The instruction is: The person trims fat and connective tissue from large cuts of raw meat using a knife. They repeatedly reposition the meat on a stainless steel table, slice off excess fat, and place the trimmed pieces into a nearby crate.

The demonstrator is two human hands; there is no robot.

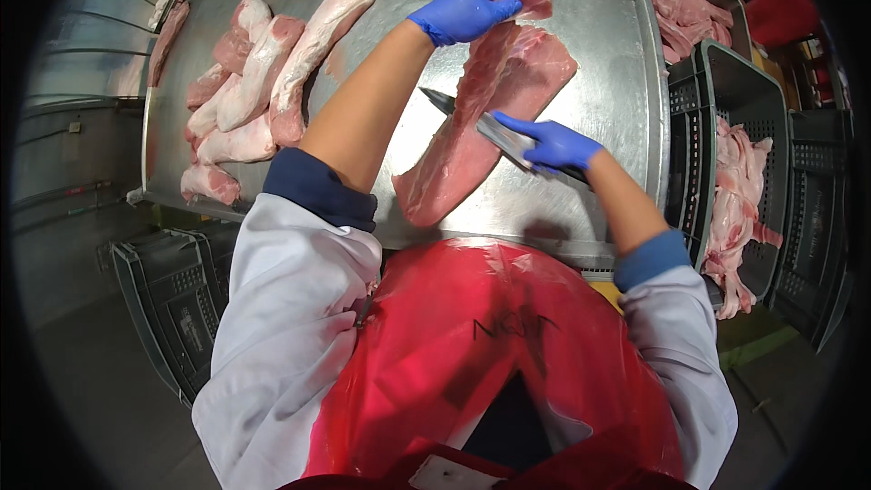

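Observation:
A long slab of raw pink meat (522, 82) lies on the steel table before me, with a raised, fatty strip along its left side. My left hand (467, 9), in a blue glove, grips a small end of meat at the slab's far end, thumb and fingers closed on it. In my right hand (561, 143), also gloved in blue, is a knife (504, 138). Its blade points to the far left across the slab. The dark tip shows beyond the meat's left edge, while the raised strip hides the blade's middle.
Several fatty cuts of meat (263, 73) are piled on the left of the steel table (599, 45). To the right, a dark perforated crate (767, 91) holds pale trimmings (735, 191), and another container of meat (685, 9) stands behind it. Another crate (172, 299) sits lower left.

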